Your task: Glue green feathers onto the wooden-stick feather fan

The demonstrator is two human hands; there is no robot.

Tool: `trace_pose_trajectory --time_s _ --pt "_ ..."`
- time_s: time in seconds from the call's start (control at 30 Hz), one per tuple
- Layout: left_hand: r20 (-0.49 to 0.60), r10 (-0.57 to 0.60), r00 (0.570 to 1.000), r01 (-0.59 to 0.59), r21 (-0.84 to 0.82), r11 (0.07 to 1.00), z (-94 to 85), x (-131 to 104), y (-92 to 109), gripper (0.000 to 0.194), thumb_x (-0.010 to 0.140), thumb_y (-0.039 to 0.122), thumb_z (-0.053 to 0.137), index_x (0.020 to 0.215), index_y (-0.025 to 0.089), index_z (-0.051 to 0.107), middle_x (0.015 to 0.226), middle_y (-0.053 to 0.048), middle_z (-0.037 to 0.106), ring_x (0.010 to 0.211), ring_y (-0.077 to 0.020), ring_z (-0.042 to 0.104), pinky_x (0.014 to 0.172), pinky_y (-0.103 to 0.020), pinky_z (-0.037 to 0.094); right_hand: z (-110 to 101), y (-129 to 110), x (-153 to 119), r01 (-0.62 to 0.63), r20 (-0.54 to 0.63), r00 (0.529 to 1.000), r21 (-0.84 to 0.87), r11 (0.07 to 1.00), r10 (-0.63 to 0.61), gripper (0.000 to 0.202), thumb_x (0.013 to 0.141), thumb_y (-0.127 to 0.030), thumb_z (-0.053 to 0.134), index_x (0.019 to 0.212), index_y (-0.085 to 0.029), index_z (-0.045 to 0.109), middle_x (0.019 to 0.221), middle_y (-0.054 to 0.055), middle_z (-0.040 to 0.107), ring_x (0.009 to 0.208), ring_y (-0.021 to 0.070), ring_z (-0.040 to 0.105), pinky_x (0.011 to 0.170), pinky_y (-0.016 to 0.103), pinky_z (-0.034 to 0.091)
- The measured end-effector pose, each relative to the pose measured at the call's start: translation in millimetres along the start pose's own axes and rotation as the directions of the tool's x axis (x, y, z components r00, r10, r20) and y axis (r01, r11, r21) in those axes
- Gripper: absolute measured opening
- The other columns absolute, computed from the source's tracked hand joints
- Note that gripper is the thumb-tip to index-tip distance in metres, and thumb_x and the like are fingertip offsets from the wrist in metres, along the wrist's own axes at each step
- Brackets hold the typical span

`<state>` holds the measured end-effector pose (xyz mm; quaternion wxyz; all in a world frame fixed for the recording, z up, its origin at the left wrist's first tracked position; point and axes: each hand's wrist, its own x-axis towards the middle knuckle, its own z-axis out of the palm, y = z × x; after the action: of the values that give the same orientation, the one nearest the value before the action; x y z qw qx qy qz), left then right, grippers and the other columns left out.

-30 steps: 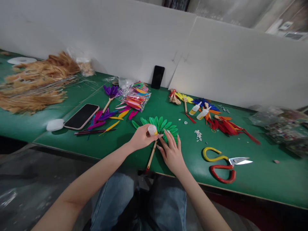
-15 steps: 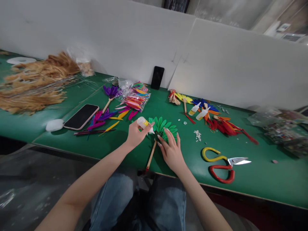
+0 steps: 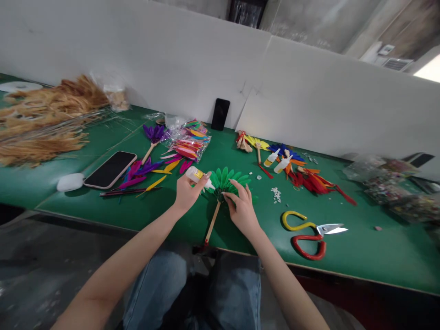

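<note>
A: What's hidden from you?

B: On my feed, the right hand (image 3: pixel 242 211) covers part of the green feather fan (image 3: pixel 224 175), right where the feathers gather. I can't tell whether that grip is pinching anything. I also can't tell if the nozzle (image 3: pixel 209 184) touches the fan.

A: Which nozzle?

B: The one on the yellow-labelled bottle (image 3: pixel 194 174) in the left hand (image 3: pixel 187 193). That grip is wrapped round the bottle, tilting it toward the gathered feathers.

A: And the fan sits where?

B: Beside the middle of the near edge of the worktop (image 3: pixel 360 252); its wooden handle (image 3: pixel 213 222) runs down to that edge.

A: Anything cut off or blurred?

B: Tan fibres (image 3: pixel 65 97) run out of my view at the worktop's left. Toward its right end I see clear bags (image 3: pixel 381 187), too blurred to count.

A: Give me numbers for the rest.

B: I count one pair of scissors (image 3: pixel 320 231), near the near edge, right of the hands. Two spare bottles (image 3: pixel 271 159) lie toward the far edge. Two phones: a flat phone (image 3: pixel 110 170) on the left part, and an upright phone (image 3: pixel 220 114) at the far edge. The white beads (image 3: pixel 276 195) are too small for me to count.
</note>
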<state>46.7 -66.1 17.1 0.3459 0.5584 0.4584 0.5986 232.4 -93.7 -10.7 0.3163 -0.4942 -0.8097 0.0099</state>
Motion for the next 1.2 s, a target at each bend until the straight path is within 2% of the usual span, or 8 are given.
trace_pose_trajectory --time_s 0.2,0.33,0.6,0.8,1.0,1.2 --pt "-0.003 -0.028 1.0 0.028 -0.026 0.999 0.3 1 -3 0.023 0.074 0.039 0.065 0.072 0.016 0.065 0.051 0.003 0.053 0.045 -0.01 0.049 0.042 -0.02 0.038 0 6 -1 -0.139 0.044 0.99 0.294 0.946 0.132 0.026 0.089 -0.018 0.039 0.103 -0.021 0.06 0.13 0.013 0.045 0.123 0.0246 0.043 0.1 0.046 0.039" --pt "0.003 -0.033 0.999 0.033 -0.021 0.999 0.3 1 -5 0.022 0.075 0.038 0.064 0.073 0.016 0.066 0.052 0.002 0.054 0.045 -0.0103 0.05 0.042 -0.02 0.038 1 8 -2 -0.169 0.045 0.986 0.353 0.92 0.163 0.026 0.088 -0.015 0.038 0.102 -0.021 0.059 0.129 0.013 0.045 0.122 0.0241 0.044 0.101 0.045 0.038" --pt "0.011 -0.039 0.999 0.038 0.02 0.999 0.1 1 -3 0.022 0.074 0.037 0.065 0.068 0.016 0.062 0.052 0.002 0.055 0.046 -0.0105 0.051 0.045 -0.02 0.04 5 9 -3 -0.186 0.09 0.982 0.333 0.925 0.165 0.018 0.085 -0.013 0.043 0.096 -0.019 0.056 0.126 0.014 0.046 0.121 0.0243 0.044 0.101 0.044 0.039" --pt "0.018 -0.038 0.999 0.037 0.021 0.999 0.5 1 -3 0.023 0.074 0.038 0.065 0.067 0.016 0.061 0.05 0.003 0.053 0.045 -0.0102 0.049 0.044 -0.02 0.039 8 11 -3 -0.144 0.065 0.989 0.262 0.954 0.132 0.012 0.085 -0.014 0.045 0.092 -0.018 0.055 0.123 0.016 0.048 0.121 0.0255 0.044 0.1 0.045 0.039" --pt "0.019 -0.054 0.998 0.054 -0.003 0.999 1.5 1 -4 0.024 0.074 0.039 0.065 0.068 0.016 0.061 0.052 0.002 0.054 0.045 -0.0101 0.049 0.043 -0.021 0.039 12 12 3 -0.137 0.013 0.99 0.237 0.962 0.138 0.007 0.085 -0.016 0.048 0.083 -0.019 0.054 0.107 0.013 0.055 0.104 0.0237 0.054 0.092 0.042 0.044" --pt "0.024 -0.051 0.998 0.051 0.013 0.999 1.5 2 -4 0.025 0.074 0.04 0.065 0.067 0.016 0.06 0.049 0.003 0.051 0.044 -0.0103 0.048 0.042 -0.021 0.037 14 15 6 -0.155 -0.028 0.986 0.22 0.963 0.165 0.009 0.087 -0.023 0.049 0.079 -0.021 0.054 0.089 0.008 0.059 0.089 0.0216 0.059 0.082 0.037 0.049"
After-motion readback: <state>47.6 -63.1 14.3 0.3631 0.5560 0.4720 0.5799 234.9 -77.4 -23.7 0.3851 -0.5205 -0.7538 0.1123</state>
